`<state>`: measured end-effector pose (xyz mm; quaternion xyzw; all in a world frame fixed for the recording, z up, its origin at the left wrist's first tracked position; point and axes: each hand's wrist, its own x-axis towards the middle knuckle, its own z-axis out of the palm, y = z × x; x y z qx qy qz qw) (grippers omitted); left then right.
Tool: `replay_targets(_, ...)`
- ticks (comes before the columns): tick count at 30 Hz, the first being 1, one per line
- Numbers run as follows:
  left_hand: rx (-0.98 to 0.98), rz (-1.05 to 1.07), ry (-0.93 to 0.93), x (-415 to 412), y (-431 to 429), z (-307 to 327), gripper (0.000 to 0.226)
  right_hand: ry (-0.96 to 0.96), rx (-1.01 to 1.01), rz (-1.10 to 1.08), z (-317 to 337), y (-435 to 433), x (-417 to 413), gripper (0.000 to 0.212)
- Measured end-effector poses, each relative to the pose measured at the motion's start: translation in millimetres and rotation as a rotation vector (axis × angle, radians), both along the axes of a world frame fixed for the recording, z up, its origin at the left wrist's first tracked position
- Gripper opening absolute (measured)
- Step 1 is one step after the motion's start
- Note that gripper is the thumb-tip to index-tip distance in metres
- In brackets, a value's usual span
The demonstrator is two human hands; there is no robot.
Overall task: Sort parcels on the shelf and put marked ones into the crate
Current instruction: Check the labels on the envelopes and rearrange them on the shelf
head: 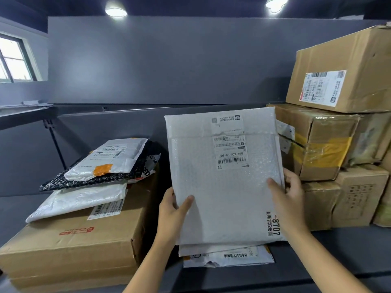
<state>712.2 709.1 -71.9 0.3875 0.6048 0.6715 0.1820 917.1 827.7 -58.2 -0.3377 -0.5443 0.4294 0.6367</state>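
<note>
As left hand (171, 210) and right hand (289, 197) pinch the mailer (224, 176) at centre frame by its side edges, it seems light and bendable; edge holds suffice.

bubble mailer (226, 178): white | speckled pouch (88, 180): black-white | boxes (342, 66): brown | tape (323, 149): probably yellow

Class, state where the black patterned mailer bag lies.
Head view, left side: the black patterned mailer bag lies between white mailers stacked on the large cardboard box, left of the held bubble mailer.
</note>
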Motion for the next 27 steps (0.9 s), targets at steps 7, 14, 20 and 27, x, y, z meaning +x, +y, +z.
replay_targets(7,0.018,-0.041,-0.101,0.7,-2.3,-0.7,0.024,-0.062,0.008,0.067,7.2,-0.5,4.1,0.034)
replay_targets(14,0.046,-0.023,-0.055,16.4,-20.9,23.0,0.063,-0.250,0.056,0.208,85.2,-1.4,37.5,0.038)
replay_targets(20,0.220,0.377,0.686,15.1,-53.7,95.4,0.081,-0.813,0.304,0.356,173.7,-0.5,68.4,0.039)
replay_targets(27,-0.052,0.031,0.987,18.1,-40.1,157.1,0.067,-1.375,0.639,0.505,190.7,-39.0,28.8,0.030)
